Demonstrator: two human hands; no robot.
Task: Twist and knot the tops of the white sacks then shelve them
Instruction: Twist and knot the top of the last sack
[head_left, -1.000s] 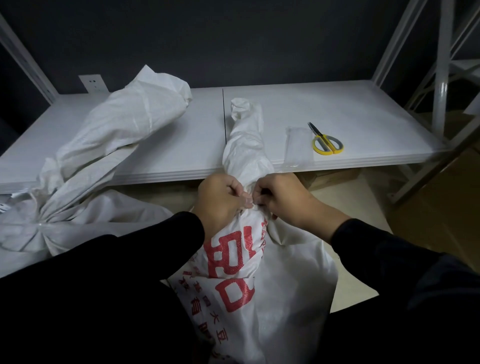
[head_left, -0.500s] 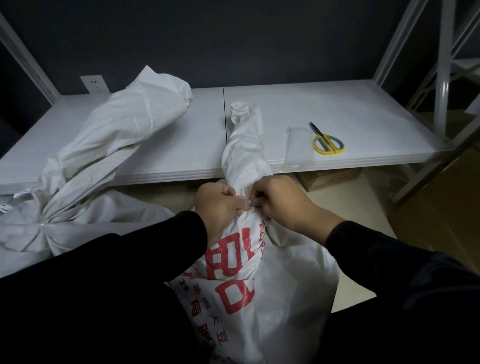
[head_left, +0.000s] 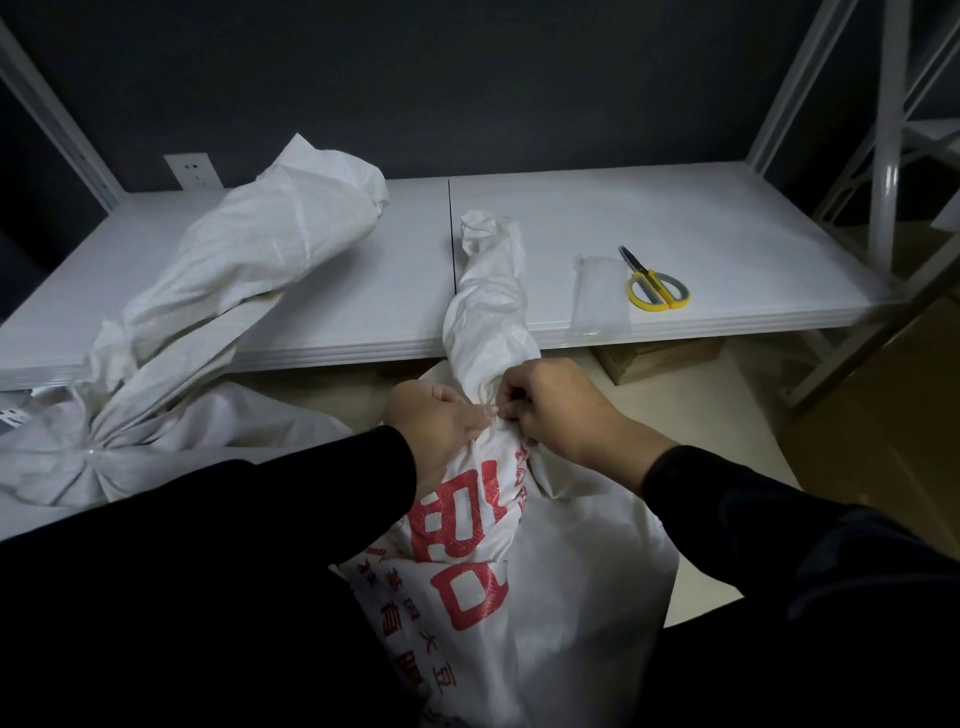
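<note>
A white woven sack with red print (head_left: 519, 597) stands in front of me, its top twisted into a long neck (head_left: 491, 291) that lies over the front edge of the white shelf (head_left: 701, 223). My left hand (head_left: 439, 421) and my right hand (head_left: 550, 405) meet at the base of that neck, fingers curled and pinching the gathered fabric. Whether a tie sits between the fingertips is too small to tell. A second white sack (head_left: 171, 364) lies at the left, bound at its neck, with its loose top spread over the shelf.
Yellow-handled scissors (head_left: 655, 285) lie on the shelf at the right beside a clear plastic packet (head_left: 600, 291). A cardboard box (head_left: 660, 356) sits under the shelf. White rack uprights (head_left: 885, 156) rise at the right. A wall socket (head_left: 193, 170) is behind the left sack.
Both hands have stayed at the sack's neck, shifting only slightly. The twisted top has barely moved.
</note>
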